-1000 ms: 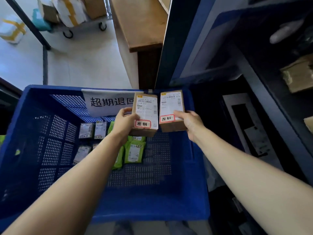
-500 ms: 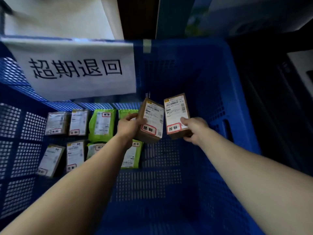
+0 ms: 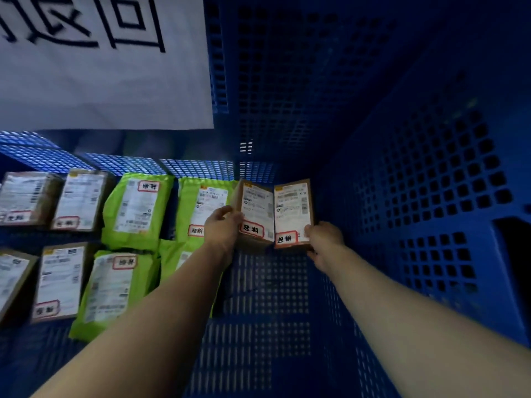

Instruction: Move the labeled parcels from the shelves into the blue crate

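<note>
Head view looks down into the crate (image 3: pixel 431 168). The left hand (image 3: pixel 222 225) grips the left box (image 3: pixel 255 214) by its left edge, and the right hand (image 3: pixel 323 239) pinches the right box (image 3: pixel 293 214) at its lower right corner. The two boxes meet edge to edge, labels up, low near the far right corner of the crate floor; whether they rest on it I cannot tell. Green bags (image 3: pixel 135 211) lie just left of them, brown boxes (image 3: pixel 80 199) farther left. A white sign (image 3: pixel 100 67) hangs on the far wall.
</note>
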### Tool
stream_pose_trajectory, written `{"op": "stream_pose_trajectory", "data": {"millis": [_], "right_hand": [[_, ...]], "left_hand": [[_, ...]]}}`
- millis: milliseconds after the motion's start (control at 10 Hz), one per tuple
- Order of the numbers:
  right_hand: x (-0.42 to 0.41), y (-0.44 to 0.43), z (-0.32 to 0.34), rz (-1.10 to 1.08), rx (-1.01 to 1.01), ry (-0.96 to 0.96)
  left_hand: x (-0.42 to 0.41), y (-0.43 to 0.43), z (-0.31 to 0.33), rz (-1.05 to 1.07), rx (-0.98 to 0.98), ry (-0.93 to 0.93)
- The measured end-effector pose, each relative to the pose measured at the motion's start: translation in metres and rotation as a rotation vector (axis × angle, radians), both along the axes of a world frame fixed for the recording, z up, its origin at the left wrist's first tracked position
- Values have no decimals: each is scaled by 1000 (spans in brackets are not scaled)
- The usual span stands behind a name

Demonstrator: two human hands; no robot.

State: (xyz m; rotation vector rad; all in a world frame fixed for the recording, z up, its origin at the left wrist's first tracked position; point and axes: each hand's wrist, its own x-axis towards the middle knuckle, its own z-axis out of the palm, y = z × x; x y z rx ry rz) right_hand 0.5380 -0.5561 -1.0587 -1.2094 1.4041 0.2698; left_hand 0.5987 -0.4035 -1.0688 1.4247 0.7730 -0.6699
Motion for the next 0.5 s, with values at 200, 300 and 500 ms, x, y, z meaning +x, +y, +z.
{"op": "stream_pose_trajectory", "data": {"millis": [200,300,500], "right_hand": [[3,4,-40,51,46,8],[6,4,-44,40,72,1],[10,11,-8,79,86,-72]], "left_hand": [[1,-6,-26,-127,-65,75],[2,-6,-24,-138,-106,87],[1,-1,18,-228,10,15]]}}
